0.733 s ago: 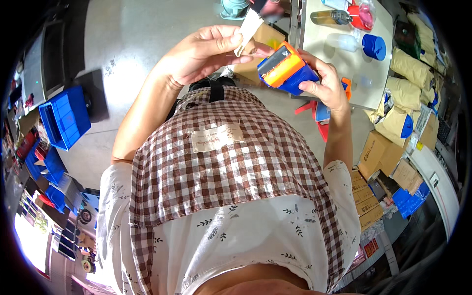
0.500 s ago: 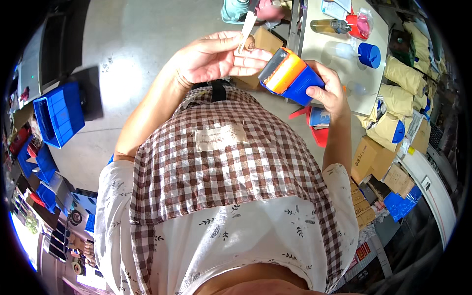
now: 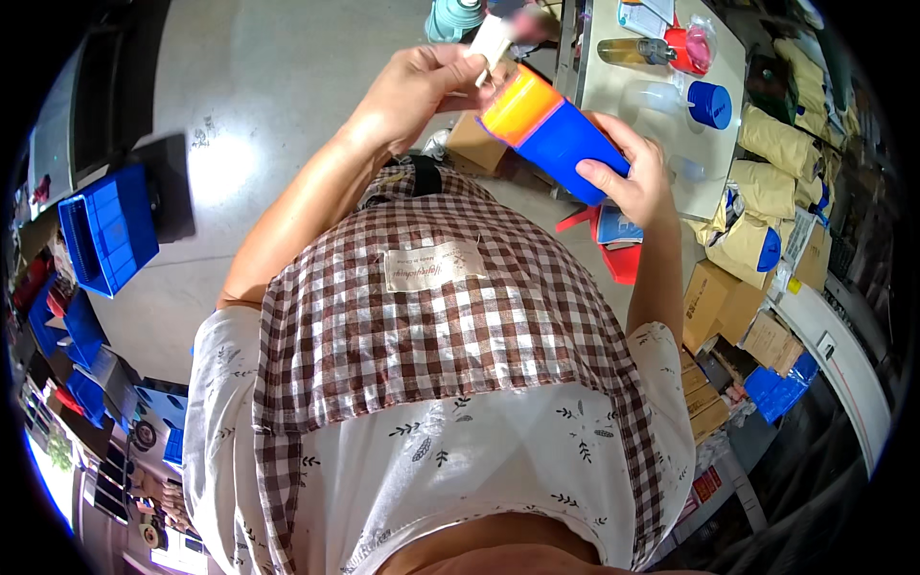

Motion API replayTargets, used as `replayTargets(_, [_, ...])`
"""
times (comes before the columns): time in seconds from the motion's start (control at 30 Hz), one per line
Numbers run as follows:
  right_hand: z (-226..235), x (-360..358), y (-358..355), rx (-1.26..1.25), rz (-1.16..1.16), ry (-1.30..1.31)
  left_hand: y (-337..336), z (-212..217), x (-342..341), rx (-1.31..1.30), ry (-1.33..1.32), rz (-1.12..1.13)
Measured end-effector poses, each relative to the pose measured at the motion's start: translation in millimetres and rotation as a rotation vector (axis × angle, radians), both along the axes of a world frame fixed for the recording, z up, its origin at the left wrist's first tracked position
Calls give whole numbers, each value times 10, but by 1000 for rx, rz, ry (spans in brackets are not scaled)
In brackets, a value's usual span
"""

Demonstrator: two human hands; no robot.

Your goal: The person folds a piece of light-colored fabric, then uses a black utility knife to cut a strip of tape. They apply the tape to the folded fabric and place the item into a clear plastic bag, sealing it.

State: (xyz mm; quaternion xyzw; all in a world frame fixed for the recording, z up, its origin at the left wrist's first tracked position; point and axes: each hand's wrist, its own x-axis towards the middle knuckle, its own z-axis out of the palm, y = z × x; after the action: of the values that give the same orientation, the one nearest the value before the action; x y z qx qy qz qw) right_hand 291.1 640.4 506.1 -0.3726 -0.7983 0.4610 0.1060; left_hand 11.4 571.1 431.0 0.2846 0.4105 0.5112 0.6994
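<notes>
Fingers of the left hand (image 3: 407,94) pinch a flat pale strip (image 3: 490,44); those of the right hand (image 3: 640,184) grip a blue-and-orange box (image 3: 563,139). Smooth grey floor (image 3: 259,86) spreads at ten o'clock, a pale table (image 3: 610,93) bearing an amber bottle (image 3: 628,52) stands at one, a blue crate (image 3: 120,235) at nine. The box lies at four o'clock from the left fingertips, orange end toward ten; its sides look smooth, the apron (image 3: 431,335) is checked cloth.

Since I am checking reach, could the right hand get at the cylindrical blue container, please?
Probably not now: the right hand holds the blue and orange rectangular box, though nothing visibly blocks its way to the container.
</notes>
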Motion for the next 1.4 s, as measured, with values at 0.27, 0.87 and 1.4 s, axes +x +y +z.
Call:
replayTargets(0.27, [71, -95, -22, -35, -65, 82, 392, -389, -304, -45, -83, 3])
replayTargets(0.87, [-34, 1428, 255, -175, -119, 51, 217, -1221, -2988, -53, -254, 93])
replayTargets(1.4, [-1417, 869, 556, 395, -175, -626, 590, 880, 5, 289, 718, 209])
